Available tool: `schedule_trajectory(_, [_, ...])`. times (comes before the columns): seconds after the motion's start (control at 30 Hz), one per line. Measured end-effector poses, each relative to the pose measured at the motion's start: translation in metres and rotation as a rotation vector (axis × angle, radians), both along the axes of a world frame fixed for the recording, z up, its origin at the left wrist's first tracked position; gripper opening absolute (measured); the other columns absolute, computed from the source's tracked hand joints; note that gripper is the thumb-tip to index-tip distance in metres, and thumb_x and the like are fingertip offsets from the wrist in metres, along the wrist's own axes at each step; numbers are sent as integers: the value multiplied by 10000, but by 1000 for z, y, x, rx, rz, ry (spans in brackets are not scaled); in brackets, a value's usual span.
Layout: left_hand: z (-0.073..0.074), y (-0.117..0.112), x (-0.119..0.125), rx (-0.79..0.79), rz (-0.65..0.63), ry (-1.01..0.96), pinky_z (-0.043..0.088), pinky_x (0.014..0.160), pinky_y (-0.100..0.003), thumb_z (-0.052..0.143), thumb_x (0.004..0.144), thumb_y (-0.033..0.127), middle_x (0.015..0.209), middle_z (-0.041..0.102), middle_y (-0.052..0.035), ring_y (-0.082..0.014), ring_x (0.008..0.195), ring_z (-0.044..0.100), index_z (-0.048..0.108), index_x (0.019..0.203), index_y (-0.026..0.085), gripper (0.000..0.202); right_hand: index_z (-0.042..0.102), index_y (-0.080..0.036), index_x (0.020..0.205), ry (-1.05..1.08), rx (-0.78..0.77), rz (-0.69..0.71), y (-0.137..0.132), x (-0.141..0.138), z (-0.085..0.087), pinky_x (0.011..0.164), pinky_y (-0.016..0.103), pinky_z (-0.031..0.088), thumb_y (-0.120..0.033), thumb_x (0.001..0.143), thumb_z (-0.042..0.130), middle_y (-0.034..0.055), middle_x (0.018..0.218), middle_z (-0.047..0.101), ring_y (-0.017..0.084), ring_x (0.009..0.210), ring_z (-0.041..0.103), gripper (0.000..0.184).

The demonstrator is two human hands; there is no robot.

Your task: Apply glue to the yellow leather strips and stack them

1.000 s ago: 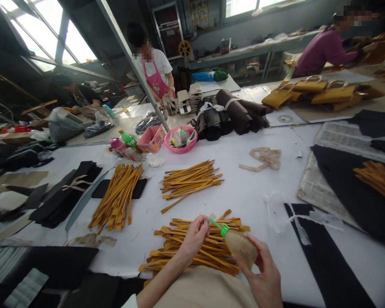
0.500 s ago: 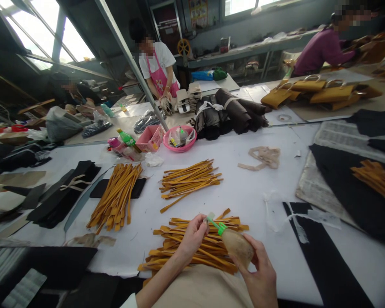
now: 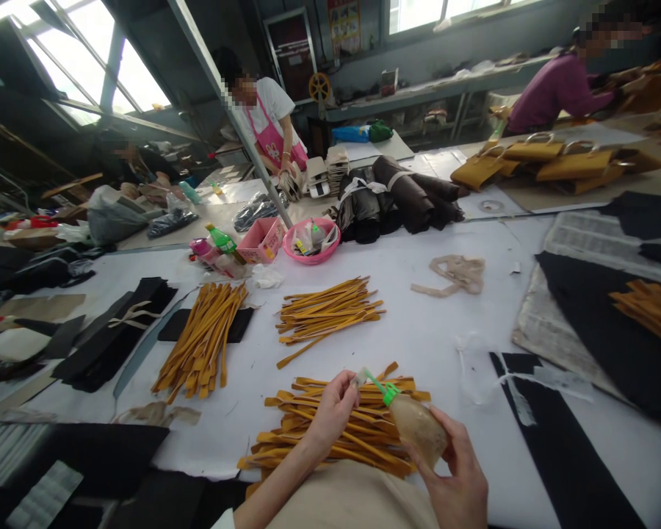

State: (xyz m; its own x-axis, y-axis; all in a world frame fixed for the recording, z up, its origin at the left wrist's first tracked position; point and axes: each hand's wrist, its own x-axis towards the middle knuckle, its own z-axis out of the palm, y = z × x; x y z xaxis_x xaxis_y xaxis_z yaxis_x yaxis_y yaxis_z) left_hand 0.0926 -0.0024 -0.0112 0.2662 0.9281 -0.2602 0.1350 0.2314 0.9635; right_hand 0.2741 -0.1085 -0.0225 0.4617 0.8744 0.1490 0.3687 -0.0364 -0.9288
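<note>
My right hand (image 3: pixel 456 481) is wrapped round a soft glue bottle (image 3: pixel 416 426) with a green nozzle, tilted up to the left. My left hand (image 3: pixel 335 408) pinches the pale cap at the nozzle's tip. Both hands hover over a pile of mustard-yellow straps (image 3: pixel 330 430) lying on the white table (image 3: pixel 430 330) close to me.
Two more strap piles (image 3: pixel 201 338) (image 3: pixel 327 312) lie farther out, with black pieces (image 3: pixel 110 338) at left and black sheets (image 3: pixel 606 330) at right. A pink basin (image 3: pixel 311 241) and pink box (image 3: pixel 260 239) stand beyond. Three other people work at the far tables.
The hands and bottle have barely shifted; the view moved slightly. The person in the pink apron has leaned over the far table.
</note>
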Motion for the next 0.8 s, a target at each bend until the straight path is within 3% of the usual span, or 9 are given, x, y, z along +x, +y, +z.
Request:
schedule_trajectory(0.1, [0,0,0,12,-8,12,317,576,-241,482,940,366,633,430,53,-108,582,365,516,843,172,220,601,-248,1228,-5,0,56,1,-1,-1,777,328,580,-413,817,740,75,1144,651,248,988,656,465])
schedule_trajectory(0.27, [2,-2,2,18,10,40,324,581,-244,476,931,347,627,431,51,-112,582,373,503,818,179,204,584,-237,1247,22,-24,-59,2,-2,-4,797,363,576,-453,813,733,93,1174,637,261,983,658,508])
schedule_trajectory(0.43, [0,-2,2,21,8,34,325,569,-240,482,922,347,623,435,53,-115,577,379,517,842,177,191,593,-236,1234,36,-29,37,1,-6,-5,793,346,578,-420,810,745,89,1164,641,257,1011,648,487])
schedule_trajectory(0.63, [0,-2,2,9,25,36,326,575,-239,497,917,354,624,441,49,-114,578,378,508,799,183,207,586,-219,1245,132,-66,-90,4,-7,-7,786,363,586,-471,770,765,107,1197,637,262,974,660,566])
schedule_trajectory(0.8, [0,1,2,16,19,21,324,569,-240,504,918,357,619,436,52,-115,575,377,532,837,179,198,621,-226,1209,159,-74,-24,7,-10,-6,805,358,580,-443,766,772,95,1175,654,268,1002,658,516])
